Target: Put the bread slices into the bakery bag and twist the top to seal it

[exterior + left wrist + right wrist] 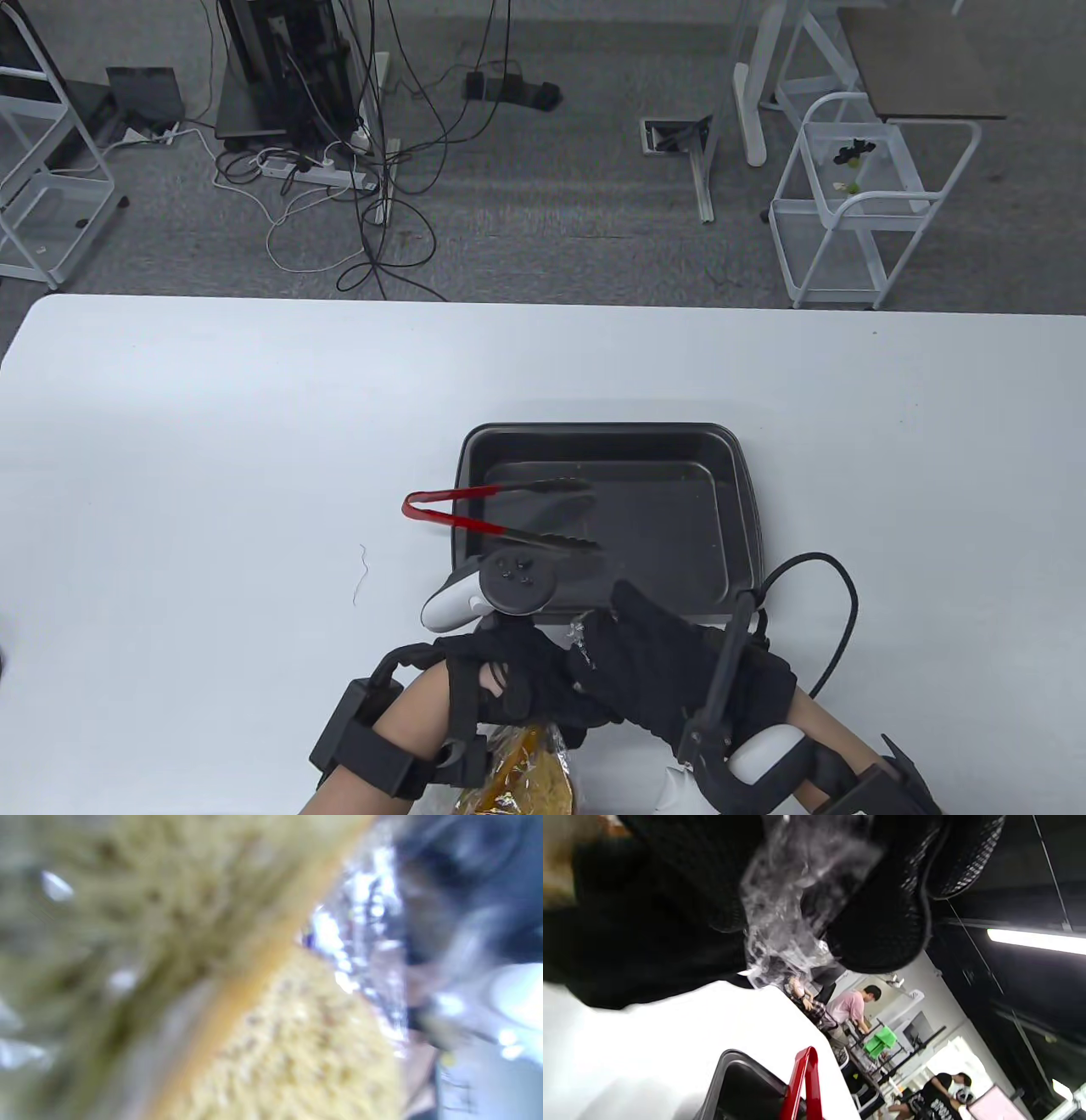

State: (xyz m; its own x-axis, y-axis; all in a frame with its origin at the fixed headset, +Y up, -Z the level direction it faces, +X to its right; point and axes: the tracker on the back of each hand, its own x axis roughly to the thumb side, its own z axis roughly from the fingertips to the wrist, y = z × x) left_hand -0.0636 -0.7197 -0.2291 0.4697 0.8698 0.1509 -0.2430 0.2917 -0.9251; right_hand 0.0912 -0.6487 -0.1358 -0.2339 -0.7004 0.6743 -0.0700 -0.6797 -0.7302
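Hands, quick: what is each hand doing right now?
Left hand: curled round the neck of the bakery bag with bread slices inside.
Right hand: pinching the bag's bunched plastic top.

Dark baking tray sits on the white surface. Red tongs lie across the tray's left rim, tips inside. Beyond the surface: floor cables, white wire cart.

Clear bakery bag at the table's near edge; golden bread slices inside
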